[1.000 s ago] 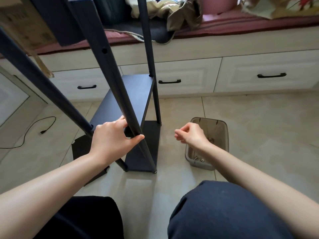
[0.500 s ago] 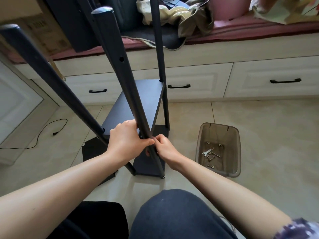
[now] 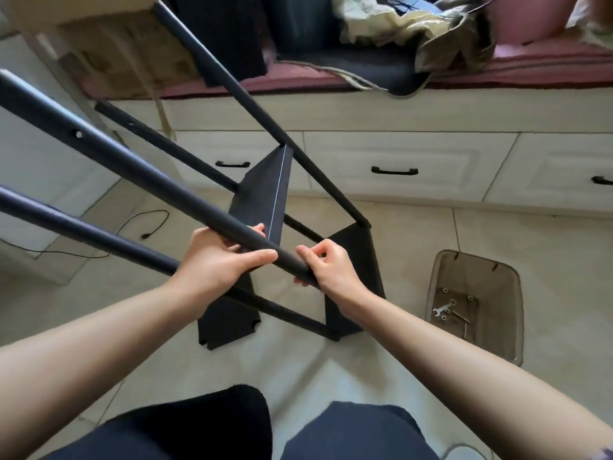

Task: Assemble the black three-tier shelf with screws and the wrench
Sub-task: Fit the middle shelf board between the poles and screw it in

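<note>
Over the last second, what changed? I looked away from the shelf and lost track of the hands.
The right hand, free and loosely curled above the floor a second ago, came across and now grips the black pole beside the left hand. The shelf frame has tipped over to the left. The left hand kept its grip; the bin with the wrench stayed on the floor.

Along the far wall, white drawers (image 3: 391, 171) with black handles (image 3: 394, 171), under a bench with red cushion (image 3: 530, 66). On the cushion, crumpled cloth (image 3: 408, 24) and pink pillow (image 3: 527, 14). At far left, a cardboard box (image 3: 122, 58). On the tiled floor (image 3: 547, 247), a black cable (image 3: 139, 227) at left.
</note>
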A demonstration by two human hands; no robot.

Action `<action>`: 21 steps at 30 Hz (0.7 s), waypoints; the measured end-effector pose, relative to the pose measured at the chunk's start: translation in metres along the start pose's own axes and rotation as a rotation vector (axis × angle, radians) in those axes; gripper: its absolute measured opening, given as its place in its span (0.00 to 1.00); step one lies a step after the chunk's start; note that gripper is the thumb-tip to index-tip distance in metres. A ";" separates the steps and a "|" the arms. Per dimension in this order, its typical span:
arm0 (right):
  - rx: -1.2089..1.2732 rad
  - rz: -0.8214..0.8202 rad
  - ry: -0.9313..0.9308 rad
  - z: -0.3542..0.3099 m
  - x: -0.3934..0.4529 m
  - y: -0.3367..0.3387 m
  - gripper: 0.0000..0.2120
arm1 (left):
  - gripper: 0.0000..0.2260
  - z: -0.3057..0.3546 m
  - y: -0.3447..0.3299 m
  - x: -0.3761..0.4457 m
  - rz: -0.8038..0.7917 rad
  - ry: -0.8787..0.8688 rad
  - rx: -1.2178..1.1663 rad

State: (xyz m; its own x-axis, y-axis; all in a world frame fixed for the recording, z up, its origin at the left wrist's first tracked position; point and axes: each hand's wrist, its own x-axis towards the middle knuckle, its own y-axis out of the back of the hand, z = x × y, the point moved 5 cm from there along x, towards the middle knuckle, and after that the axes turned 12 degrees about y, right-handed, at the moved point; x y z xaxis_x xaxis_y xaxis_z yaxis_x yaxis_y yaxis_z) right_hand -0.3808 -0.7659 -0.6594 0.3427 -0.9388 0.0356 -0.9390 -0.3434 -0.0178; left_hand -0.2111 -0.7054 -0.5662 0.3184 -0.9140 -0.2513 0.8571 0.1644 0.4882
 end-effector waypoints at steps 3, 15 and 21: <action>-0.080 -0.033 0.006 0.000 0.005 -0.028 0.12 | 0.26 -0.038 0.024 0.003 -0.003 0.053 -0.146; -0.381 -0.165 0.015 0.043 0.008 -0.095 0.11 | 0.20 -0.167 0.046 -0.004 0.067 0.167 -0.571; -0.578 -0.237 0.007 0.065 0.010 -0.111 0.10 | 0.19 -0.218 0.038 -0.001 0.103 0.236 -0.706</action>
State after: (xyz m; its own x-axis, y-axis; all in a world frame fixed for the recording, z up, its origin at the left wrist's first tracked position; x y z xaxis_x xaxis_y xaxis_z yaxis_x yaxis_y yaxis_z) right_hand -0.2711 -0.7388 -0.7224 0.5454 -0.8379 -0.0211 -0.7020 -0.4704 0.5347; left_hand -0.0909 -0.6175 -0.7296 0.4215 -0.7902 -0.4448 0.8489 0.5164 -0.1129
